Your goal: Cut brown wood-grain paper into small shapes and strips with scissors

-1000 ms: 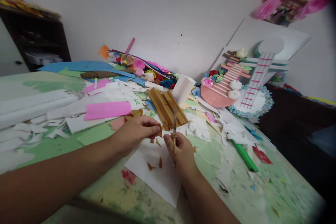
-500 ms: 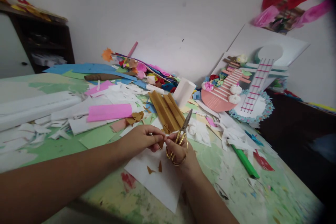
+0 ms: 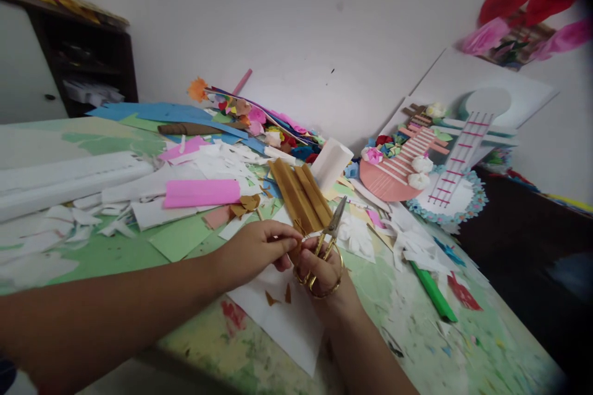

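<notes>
My left hand (image 3: 266, 245) is closed, its thumb and fingertips pinching a small piece of brown paper (image 3: 294, 253). Against it, the fingertips of my right hand (image 3: 322, 268) meet the same piece. Gold-handled scissors (image 3: 334, 222) rest in my right hand, their blades pointing up and away from me, the handle loops around its fingers. Below both hands lies a white paper sheet (image 3: 282, 327) with two small brown cut pieces (image 3: 271, 299) on it. Just beyond the hands are folded strips of brown crepe paper (image 3: 296, 194).
A pink crepe paper roll (image 3: 202, 193) and white scraps (image 3: 217, 160) cover the left side. Paper guitar decorations (image 3: 393, 173) lean at the back right. A green roll (image 3: 433, 291) lies on the right of the paint-stained table (image 3: 204, 345). A white roll (image 3: 332, 163) stands behind the brown strips.
The camera view has shifted slightly, so the scene sits a little to the right. My hands stay together at the brown piece, and the scissors remain in my right hand.
</notes>
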